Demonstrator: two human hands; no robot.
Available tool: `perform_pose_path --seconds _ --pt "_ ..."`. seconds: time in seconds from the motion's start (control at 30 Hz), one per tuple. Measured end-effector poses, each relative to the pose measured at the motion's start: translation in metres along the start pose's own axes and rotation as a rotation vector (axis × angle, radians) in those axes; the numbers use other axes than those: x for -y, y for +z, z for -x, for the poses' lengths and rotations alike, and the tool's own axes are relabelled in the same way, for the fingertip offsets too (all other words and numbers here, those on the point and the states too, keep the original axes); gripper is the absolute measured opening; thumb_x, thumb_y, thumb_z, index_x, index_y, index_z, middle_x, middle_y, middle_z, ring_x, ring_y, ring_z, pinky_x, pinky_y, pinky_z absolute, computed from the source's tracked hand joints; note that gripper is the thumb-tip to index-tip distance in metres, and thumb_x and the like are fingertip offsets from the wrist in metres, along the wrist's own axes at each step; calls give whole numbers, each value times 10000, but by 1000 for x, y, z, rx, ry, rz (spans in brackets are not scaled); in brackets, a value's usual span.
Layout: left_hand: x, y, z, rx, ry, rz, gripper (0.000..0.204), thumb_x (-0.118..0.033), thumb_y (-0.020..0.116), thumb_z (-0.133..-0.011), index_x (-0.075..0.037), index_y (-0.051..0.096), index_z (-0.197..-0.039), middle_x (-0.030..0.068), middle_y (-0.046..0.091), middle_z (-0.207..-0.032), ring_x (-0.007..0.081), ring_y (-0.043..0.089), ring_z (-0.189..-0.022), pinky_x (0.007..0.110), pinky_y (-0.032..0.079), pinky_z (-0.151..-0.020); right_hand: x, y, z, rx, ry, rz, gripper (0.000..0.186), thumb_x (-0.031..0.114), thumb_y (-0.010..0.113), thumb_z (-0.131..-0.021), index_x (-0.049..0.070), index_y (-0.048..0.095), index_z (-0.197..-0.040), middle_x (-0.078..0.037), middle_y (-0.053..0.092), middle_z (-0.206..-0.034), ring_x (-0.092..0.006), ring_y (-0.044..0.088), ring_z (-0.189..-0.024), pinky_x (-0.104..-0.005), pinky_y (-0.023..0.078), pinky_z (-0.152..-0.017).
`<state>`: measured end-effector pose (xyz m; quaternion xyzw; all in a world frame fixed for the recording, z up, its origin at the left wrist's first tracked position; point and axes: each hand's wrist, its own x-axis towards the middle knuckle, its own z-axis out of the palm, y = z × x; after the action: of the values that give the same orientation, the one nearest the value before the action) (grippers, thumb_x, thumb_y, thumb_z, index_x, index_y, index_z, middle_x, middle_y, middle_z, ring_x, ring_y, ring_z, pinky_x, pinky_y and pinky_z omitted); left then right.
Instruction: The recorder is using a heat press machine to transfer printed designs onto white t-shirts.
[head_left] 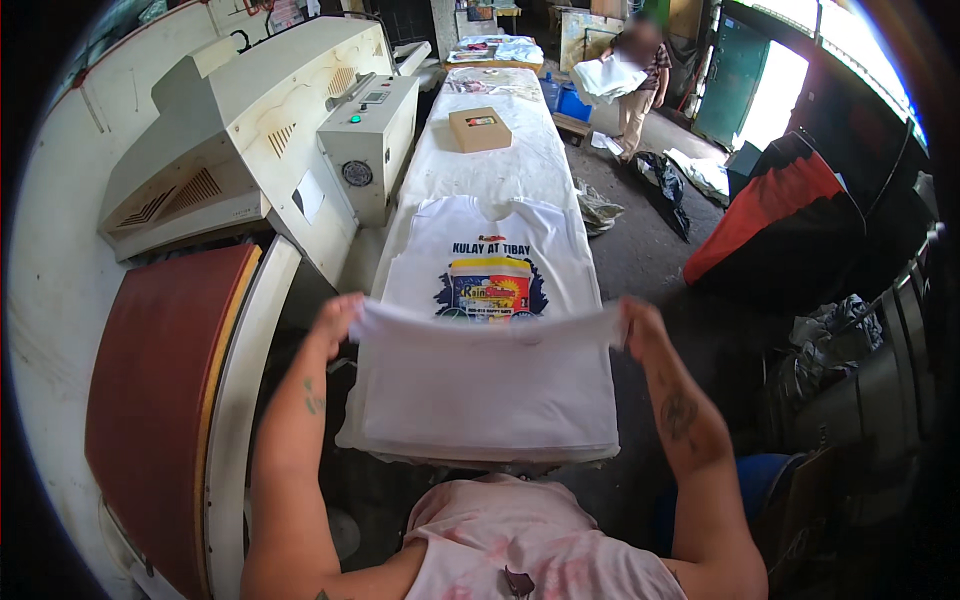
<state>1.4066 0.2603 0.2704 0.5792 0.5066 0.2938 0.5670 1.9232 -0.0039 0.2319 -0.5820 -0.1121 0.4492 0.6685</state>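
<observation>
A white sleeveless shirt (420,262) with a colourful printed design lies neck-end away from me on the long white-covered table (430,170). Pinched at its left corner by my left hand (341,322), a band of white cloth (490,340) stretches across the shirt, slightly lifted and blurred. My right hand (640,327) grips the opposite corner. Below the design, the cloth covers the shirt's lower part. Whether this band is the shirt's own hem or a second shirt, I cannot tell. More white cloth (490,405) lies flat at the table's near end.
Farther along stands a cardboard box (480,130). At left are a large beige machine (240,130), its control box (370,140) and a dark red padded board (160,390). A person (638,85) carrying white cloth stands at back right, near plastic bags (665,190).
</observation>
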Motion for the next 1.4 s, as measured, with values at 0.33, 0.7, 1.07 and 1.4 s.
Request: perform_pose_path --seconds 0.33,0.7,1.07,1.4 --pt "-240 -18 14 -127 510 139 354 -186 570 -846 -113 584 -1192 -3 589 -1106 102 495 -1015 280 341 -910 249 87 72 85 -613 -12 366 135 570 -839 2 548 -1179 -79 572 -1066 -174 534 -949 -296 428 -788" --pt "-48 -6 89 -118 283 229 344 -32 562 -796 -25 581 -1140 70 605 -1059 153 562 -951 279 430 -874 48 -16 112 -84 -493 274 279 19 557 -803 -15 593 -1078 -26 598 -899 -86 531 -752 -229 441 -683" --pt "141 42 116 -146 -237 -356 466 6 578 -702 -71 613 -1159 126 631 -1025 149 592 -845 263 459 -765 -171 -86 85 -241 0 702 434 -52 583 -745 15 546 -1173 -106 593 -1006 -167 568 -844 -266 460 -743" --pt "122 22 133 -84 -210 -317 490 -13 591 -688 -77 603 -1174 154 634 -1013 194 602 -897 277 452 -813 -155 -101 115 -118 12 661 458 -52 586 -749 2 526 -1200 -123 579 -1087 -185 567 -926 -278 455 -806"
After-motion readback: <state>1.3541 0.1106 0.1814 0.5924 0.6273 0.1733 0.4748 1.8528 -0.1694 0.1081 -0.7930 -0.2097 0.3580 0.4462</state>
